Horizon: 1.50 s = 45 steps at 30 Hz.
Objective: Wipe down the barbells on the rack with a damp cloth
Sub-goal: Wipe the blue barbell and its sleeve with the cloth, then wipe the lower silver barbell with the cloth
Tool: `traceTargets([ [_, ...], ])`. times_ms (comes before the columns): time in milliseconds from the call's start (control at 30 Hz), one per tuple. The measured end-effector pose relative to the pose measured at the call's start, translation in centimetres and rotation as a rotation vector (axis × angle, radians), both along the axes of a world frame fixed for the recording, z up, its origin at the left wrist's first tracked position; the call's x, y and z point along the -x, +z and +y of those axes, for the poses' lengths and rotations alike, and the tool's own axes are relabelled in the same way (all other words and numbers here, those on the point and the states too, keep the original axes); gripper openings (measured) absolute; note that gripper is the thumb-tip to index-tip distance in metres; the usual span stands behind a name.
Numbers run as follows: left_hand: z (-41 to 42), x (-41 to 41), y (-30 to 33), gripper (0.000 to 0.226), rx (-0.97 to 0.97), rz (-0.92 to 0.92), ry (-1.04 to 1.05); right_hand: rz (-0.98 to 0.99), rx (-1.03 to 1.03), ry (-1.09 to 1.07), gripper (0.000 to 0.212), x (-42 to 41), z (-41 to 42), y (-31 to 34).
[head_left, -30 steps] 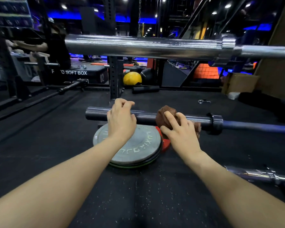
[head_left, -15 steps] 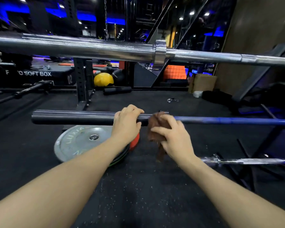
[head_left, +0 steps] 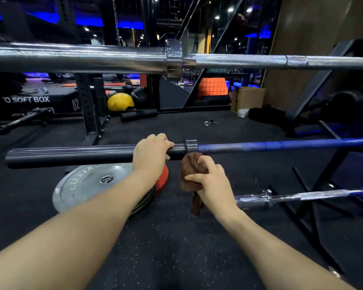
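Three barbells in view: your left hand curls over the dark sleeve of the blue-shafted barbell, your right hand grips the brown cloth just below it; grey plate reads "LUXIA", black box "SOFT BOX 02".

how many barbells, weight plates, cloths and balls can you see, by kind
barbells: 4 (chrome, blue, low chrome, black on floor)
weight plates: 2 clear (grey, red)
cloths: 1
balls: 2 (yellow, black)
total: 9
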<state>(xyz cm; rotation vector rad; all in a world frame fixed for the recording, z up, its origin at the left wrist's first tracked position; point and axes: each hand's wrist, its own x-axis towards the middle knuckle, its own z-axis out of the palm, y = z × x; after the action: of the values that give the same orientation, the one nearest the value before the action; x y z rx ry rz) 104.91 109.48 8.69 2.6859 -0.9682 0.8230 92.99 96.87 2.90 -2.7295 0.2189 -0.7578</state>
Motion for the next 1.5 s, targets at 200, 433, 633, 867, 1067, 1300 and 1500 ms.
traceTargets([
  [200, 0.2, -1.6, 1.8, 0.041, 0.073, 0.298, -0.02, -0.03, -0.137, -0.077, 0.031, 1.2, -1.8, -1.0],
  [433, 0.0, -0.8, 1.1, 0.037, 0.046, 0.18, -0.122, -0.226, -0.206, -0.066, 0.037, -0.4, -1.0, 0.1],
  [633, -0.1, 0.1, 0.5, 0.039, 0.045, 0.097, -0.106, -0.01, -0.333, -0.11, 0.029, 0.4, -2.7, -1.7],
  [867, -3.7, 4.8, -3.0, 0.024, 0.063, -0.043, -0.469, 0.019, -0.419, -0.288, 0.035, 3.5, -8.4, -2.5],
  [1067, -8.6, 6.4, -9.4, 0.046, -0.046, 0.366, -0.288, 0.03, -0.468, -0.389, 0.037, 4.6, -14.6, -6.0],
  [1300, -15.4, 7.7, -13.1, 0.055, -0.065, 0.646, -0.104, 0.063, -0.322, -0.299, 0.038, 3.3, -19.3, -9.0],
  [1500, -17.5, 7.4, -14.3, 0.052, -0.075, 0.724, -0.025, 0.322, -0.114, -0.105, 0.071, 2.6, -21.0, -12.6],
])
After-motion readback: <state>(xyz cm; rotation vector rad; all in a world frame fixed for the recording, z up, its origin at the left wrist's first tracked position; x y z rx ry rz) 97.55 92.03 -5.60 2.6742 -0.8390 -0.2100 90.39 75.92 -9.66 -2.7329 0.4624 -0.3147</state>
